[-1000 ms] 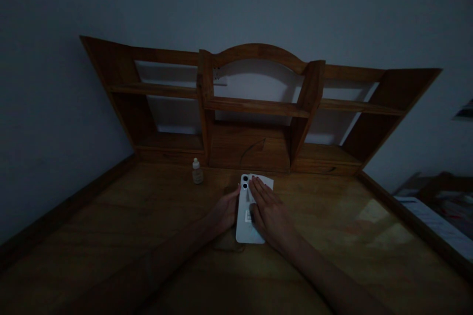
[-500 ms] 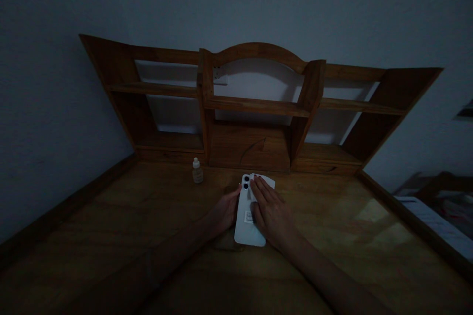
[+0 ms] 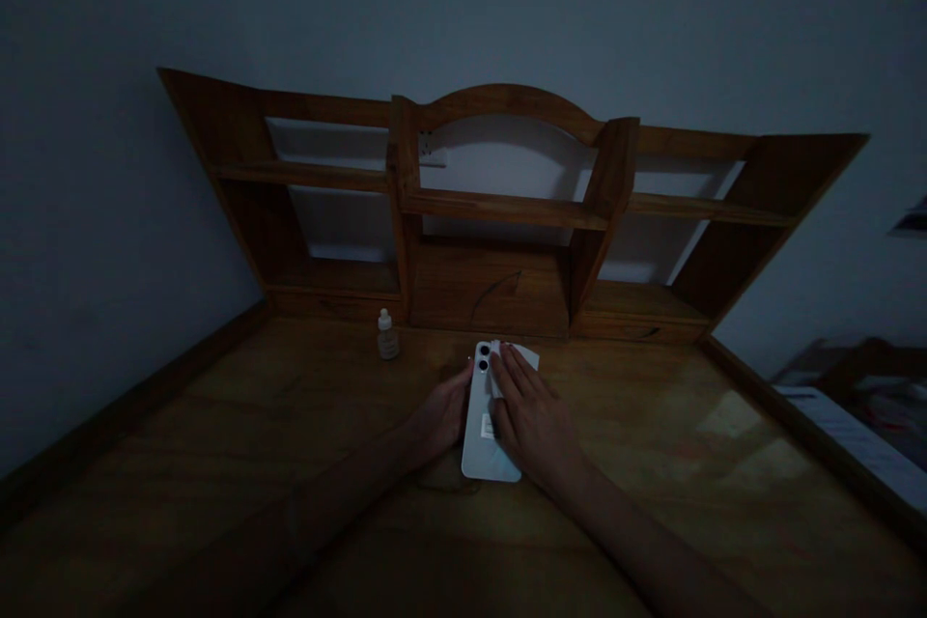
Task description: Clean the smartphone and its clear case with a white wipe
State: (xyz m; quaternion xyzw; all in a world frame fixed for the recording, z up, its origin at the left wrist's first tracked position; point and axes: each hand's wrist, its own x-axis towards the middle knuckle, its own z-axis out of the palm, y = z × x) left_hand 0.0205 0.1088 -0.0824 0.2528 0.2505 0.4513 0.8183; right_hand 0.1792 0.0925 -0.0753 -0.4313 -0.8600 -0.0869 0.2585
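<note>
Translucent white-capped bottle [image 3: 388, 344] is standing on brown wooden table [image 3: 290, 406], half-curled left hand [image 3: 439, 415] is gripping white rectangular phone [image 3: 489, 463] mid-table by its left edge, flattened right hand [image 3: 537, 420] (hold unclear) is pressing white sheet [image 3: 532, 357] beside the lenses [image 3: 483, 365], barely shifting this past second: work seemingly staying there.

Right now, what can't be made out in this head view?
In the head view:
Underside of the phone: hidden by its upper face.
White sheet: largely under the right hand; material unclear.
Phone's label: print too small.
Left hand: some fingers hidden, dim.
Bottle: contents too dim.
Dark wall item: cut by right edge.
</note>
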